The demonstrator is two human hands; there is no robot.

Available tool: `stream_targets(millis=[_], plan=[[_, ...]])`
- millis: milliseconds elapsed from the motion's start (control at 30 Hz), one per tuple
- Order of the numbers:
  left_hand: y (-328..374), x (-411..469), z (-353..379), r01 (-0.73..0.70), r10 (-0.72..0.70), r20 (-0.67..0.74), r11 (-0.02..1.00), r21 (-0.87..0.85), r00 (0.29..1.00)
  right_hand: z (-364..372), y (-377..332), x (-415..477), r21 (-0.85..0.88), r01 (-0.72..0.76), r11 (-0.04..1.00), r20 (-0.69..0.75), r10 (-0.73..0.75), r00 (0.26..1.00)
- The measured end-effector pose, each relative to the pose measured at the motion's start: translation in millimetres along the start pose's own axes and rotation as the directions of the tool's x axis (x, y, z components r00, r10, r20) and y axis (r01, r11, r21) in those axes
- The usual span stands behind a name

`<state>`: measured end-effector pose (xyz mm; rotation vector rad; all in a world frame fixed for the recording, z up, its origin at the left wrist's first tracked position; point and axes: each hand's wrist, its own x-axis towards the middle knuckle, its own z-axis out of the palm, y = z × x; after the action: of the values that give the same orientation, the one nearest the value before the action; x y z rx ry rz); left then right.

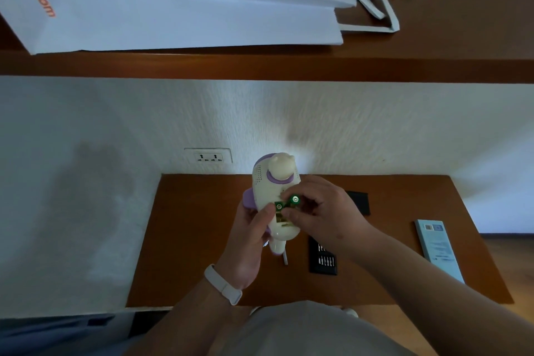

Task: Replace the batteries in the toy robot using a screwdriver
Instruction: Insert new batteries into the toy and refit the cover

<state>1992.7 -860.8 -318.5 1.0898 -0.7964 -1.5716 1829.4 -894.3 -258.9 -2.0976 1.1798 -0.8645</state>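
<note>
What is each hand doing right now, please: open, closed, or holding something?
Left hand: closed, gripping the toy robot by its body.
Right hand: closed, pinching a green battery at the toy's open compartment.

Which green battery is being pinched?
The upper-right green battery, pinched by the right hand; the other green battery sits lower-left in the cream-and-purple toy robot's compartment.

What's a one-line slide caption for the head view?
Battery swap: left hand holds the toy robot while the right hand pinches a green battery at its open battery compartment.
</note>
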Motion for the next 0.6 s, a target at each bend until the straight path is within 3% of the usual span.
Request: stream_targets(millis=[433,600], plan=[[-8,-3,1,0.025,-0.025,0.015,1.0,-0.009,1.0,2,2,-25,0.014,0.027,1.0,-0.136,-0.025,0.99],[-13,-3,5,0.033,-0.035,0.032,0.999,0.035,0.999,-3,2,-32,-0.137,0.067,0.988,-0.094,-0.08,0.992]])
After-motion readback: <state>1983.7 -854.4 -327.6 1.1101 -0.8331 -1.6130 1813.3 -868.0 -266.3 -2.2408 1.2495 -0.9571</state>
